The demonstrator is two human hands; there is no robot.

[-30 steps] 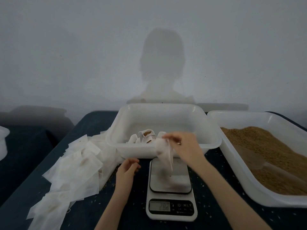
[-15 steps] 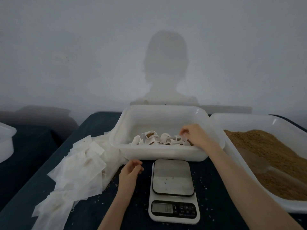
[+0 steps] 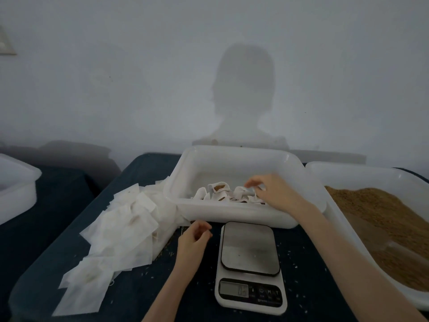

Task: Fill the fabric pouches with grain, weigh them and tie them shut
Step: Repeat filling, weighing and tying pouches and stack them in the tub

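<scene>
So, head view: your right hand (image 3: 274, 194) is over the filled pouches (image 3: 228, 195) in the middle white tub (image 3: 234, 212), same place as half a second ago, but the fingers now look loosely spread above the pile; whether they touch a pouch, can't tell. A second back that hand was pinching a pouch above the scale (image 3: 249, 266); now the platform is bare and the pouch is gone from it, dropped in with the others as far as you can see. Your left hand (image 3: 193, 240) hasn't shifted much, fingers loosely curled, holding nothing, on the dark cloth (image 3: 139, 296) just left of the scale.

Materials: pouches are thin white fabric, crumpled, a few open-mouthed with brown grain showing. Empty pouches (image 3: 120, 231) lie flat, translucent and rectangular, heaped left of the tub. Tub is glossy white plastic with rounded corners. Scale has a matte grey rounded-rectangle plate, white body, small lit display, digits blurred. Right tub (image 3: 348, 228) is the same plastic, holding a mound of granular brown grain (image 3: 392, 228). Loose grains are scattered on the cloth. Another white container (image 3: 16, 187) sits far left.
</scene>
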